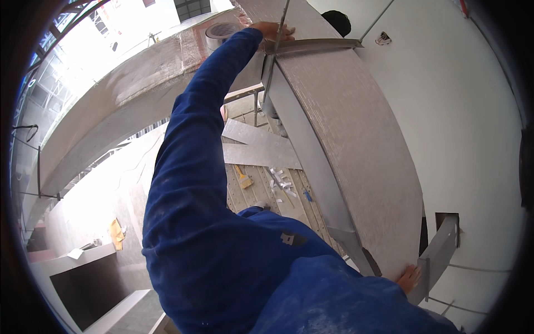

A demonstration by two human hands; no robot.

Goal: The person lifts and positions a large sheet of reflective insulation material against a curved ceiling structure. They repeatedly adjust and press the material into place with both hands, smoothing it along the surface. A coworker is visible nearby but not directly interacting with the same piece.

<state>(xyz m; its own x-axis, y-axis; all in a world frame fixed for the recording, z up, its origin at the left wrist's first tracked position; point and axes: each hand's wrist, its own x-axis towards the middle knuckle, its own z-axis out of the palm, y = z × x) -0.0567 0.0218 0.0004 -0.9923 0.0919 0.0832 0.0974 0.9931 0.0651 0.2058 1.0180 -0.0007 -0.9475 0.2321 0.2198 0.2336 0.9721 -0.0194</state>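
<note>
My left arm in a blue sleeve stretches to the top of the view. My left hand point(272, 32) rests with fingers out on the foil-covered duct point(356, 139), beside a thin metal rod point(276, 50) that partly hides it. Just left of that hand, a roll of silver tape point(219, 32) sits on another foil-wrapped duct stretch point(139, 83). A metal cross bar point(320, 46) runs over the duct by the rod. At the lower right, my right hand point(410, 278) lies flat against the duct's near end, fingers spread. Its wrist is hidden behind my blue clothing.
Below is a plank platform point(253, 197) with a yellow-handled brush point(243, 177), white scraps point(282, 182) and foil-faced strips point(261, 146). A white wall point(445, 139) stands at right, with a smaller duct point(439, 259) entering it. A dark round shape point(336, 23) shows beyond the duct.
</note>
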